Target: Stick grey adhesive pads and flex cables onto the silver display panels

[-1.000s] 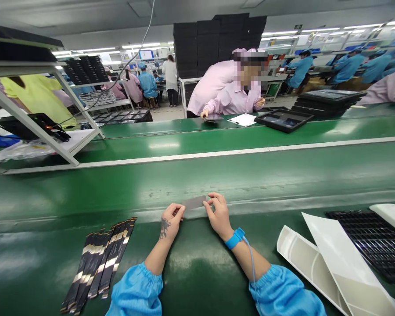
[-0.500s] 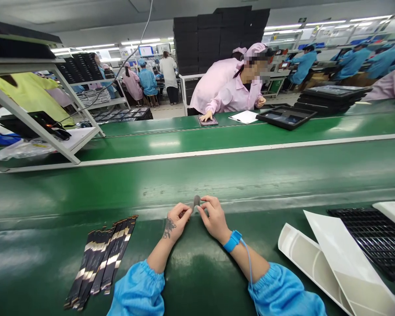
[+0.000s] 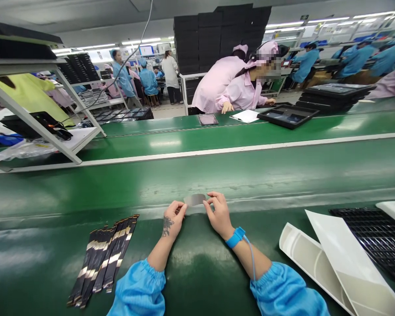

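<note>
A small, thin grey strip [image 3: 195,200], slightly bowed, is stretched between my two hands above the green bench. My left hand [image 3: 174,219] pinches its left end between thumb and fingers. At the other end, the thumb and fingertips of my right hand [image 3: 220,216] are closed on the strip. A blue wrist strap [image 3: 236,237] with a cord circles my right wrist. To the left of my left arm lie several black flat flex cables [image 3: 102,261] with gold-coloured bands, fanned in a row.
White curved covers [image 3: 307,256] and a black slotted tray [image 3: 371,237] lie at the right. Beyond a white divider rail [image 3: 197,152], a co-worker in pink [image 3: 242,90] leans over the far bench, near a black framed tray [image 3: 288,115]. A white rack [image 3: 57,142] stands at the left.
My hands have moved apart, and the grey strip, sharply curled before, is now drawn out nearly flat between them. Across the bench, the co-worker's hand has lifted off the dark flat panel.
</note>
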A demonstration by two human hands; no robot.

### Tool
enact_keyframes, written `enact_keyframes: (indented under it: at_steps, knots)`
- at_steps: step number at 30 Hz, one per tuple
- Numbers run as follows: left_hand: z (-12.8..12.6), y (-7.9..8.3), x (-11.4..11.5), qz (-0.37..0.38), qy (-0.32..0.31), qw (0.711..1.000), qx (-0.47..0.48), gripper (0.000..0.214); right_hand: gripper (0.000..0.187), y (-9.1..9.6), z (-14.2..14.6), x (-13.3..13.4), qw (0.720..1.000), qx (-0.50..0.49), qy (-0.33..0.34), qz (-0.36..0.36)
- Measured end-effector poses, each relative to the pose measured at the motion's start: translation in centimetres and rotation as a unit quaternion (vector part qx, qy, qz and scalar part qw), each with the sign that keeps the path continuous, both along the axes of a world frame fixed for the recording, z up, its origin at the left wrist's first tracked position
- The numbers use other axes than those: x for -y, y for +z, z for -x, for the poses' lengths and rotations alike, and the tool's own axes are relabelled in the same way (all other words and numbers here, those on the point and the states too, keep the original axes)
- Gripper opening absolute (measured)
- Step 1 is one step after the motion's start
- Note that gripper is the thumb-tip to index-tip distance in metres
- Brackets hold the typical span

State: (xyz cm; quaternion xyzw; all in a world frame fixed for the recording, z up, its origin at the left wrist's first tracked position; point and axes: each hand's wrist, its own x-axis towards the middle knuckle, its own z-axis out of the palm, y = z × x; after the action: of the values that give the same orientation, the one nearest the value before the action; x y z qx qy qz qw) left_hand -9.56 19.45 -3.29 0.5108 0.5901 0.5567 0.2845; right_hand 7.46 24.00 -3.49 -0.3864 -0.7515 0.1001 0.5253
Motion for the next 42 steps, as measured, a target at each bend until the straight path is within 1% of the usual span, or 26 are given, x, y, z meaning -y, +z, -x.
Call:
enact_keyframes:
  at_steps: [4,9,14,17,20,22,27,32,37,42]
  knots:
    - [-0.1,0.0,0.1,0.004,-0.032,0.999,0.004,0.025,0.017,-0.1,0.1,0.1,1.0,0.0,0.004,-0.001]
    - [0.2,-0.3,-0.3,0.005,0.004,1.0,0.021,0.026,0.018,-0.2,-0.1,-0.4,1.0,-0.007,-0.017,0.005]
    - [0.2,-0.3,-0.4,0.006,-0.003,1.0,0.018,0.026,0.018,-0.2,-0.2,-0.3,1.0,-0.005,-0.016,-0.001]
    - [-0.1,0.1,-0.1,0.006,-0.019,1.0,0.011,0.026,0.015,-0.2,0.2,0.2,1.0,0.002,-0.001,-0.015]
    - [-0.3,0.3,0.2,0.006,-0.056,0.998,0.001,0.027,0.013,-0.2,0.6,0.7,0.999,0.014,0.022,-0.032]
    - [-0.3,0.3,0.2,0.006,-0.067,0.998,-0.002,0.027,0.013,-0.2,0.6,0.7,0.999,0.017,0.026,-0.036]
    - [0.0,0.3,0.0,0.004,-0.013,1.0,0.006,0.025,0.016,0.0,0.0,0.0,1.0,0.007,-0.007,-0.026]
    - [-0.1,0.2,0.0,0.014,-0.035,0.999,0.012,0.025,0.016,-0.1,0.1,0.0,1.0,0.011,0.008,-0.027]
    - [0.1,0.0,-0.2,0.024,-0.016,0.999,0.036,0.027,0.017,-0.1,0.0,0.0,1.0,0.0,-0.01,-0.013]
    - [-0.2,0.4,0.0,0.032,-0.066,0.997,0.04,0.029,0.018,-0.3,0.2,0.1,1.0,0.002,0.0,-0.008]
